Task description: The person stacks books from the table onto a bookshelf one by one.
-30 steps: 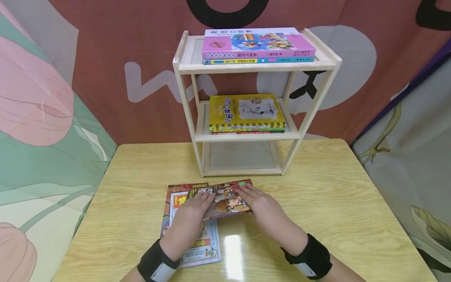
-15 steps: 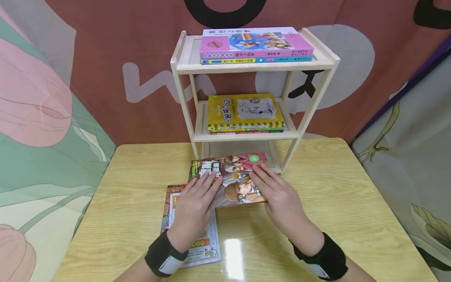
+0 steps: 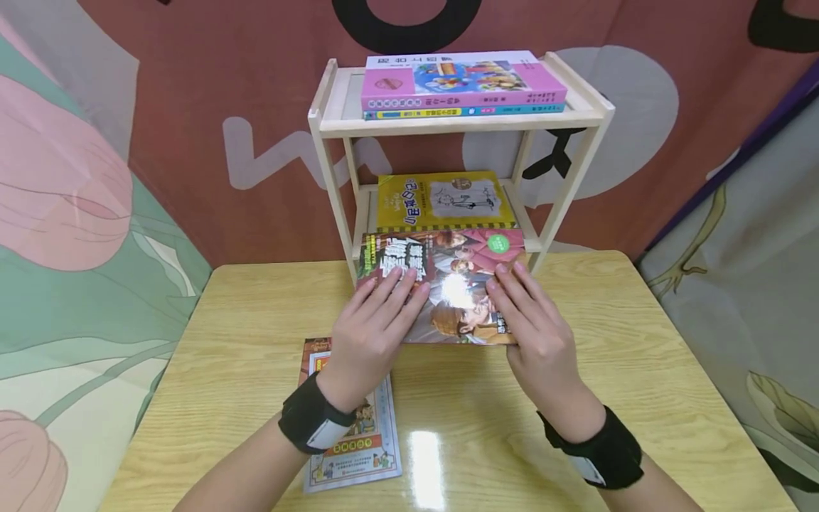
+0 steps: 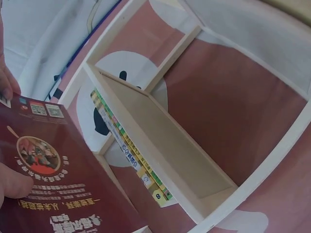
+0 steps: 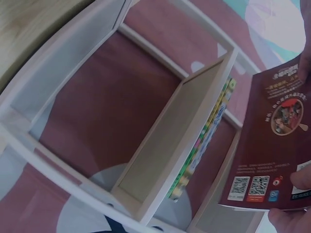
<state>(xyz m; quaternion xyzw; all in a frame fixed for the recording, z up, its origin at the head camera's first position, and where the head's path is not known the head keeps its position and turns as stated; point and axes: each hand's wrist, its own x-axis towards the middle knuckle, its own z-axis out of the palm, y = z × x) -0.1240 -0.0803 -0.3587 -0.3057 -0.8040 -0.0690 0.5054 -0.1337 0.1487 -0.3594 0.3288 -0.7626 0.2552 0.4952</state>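
A glossy dark-red comic book (image 3: 457, 263) is held in the air in front of the wooden shelf's middle tier. My left hand (image 3: 377, 331) grips its near left part, fingers spread over the front cover. On the near right part, my right hand (image 3: 540, 331) does the same. From below, the left wrist view shows the maroon back cover (image 4: 73, 174), with a thumb (image 4: 14, 182) pressed against it. Printed codes line the back cover's edge in the right wrist view, where another thumb (image 5: 302, 177) presses. Just beyond the book, a yellow book (image 3: 448, 199) tops the middle stack, its front partly hidden.
The light wooden shelf (image 3: 585, 167) stands at the table's back. A pink book (image 3: 473, 82) lies on another book on its top tier. Another book (image 3: 377, 441) with a pale blue border lies on the table (image 3: 211, 398), partly under my left forearm.
Both hands have lifted the comic book off the book on the table. It has moved up, forward and slightly right to the middle tier.
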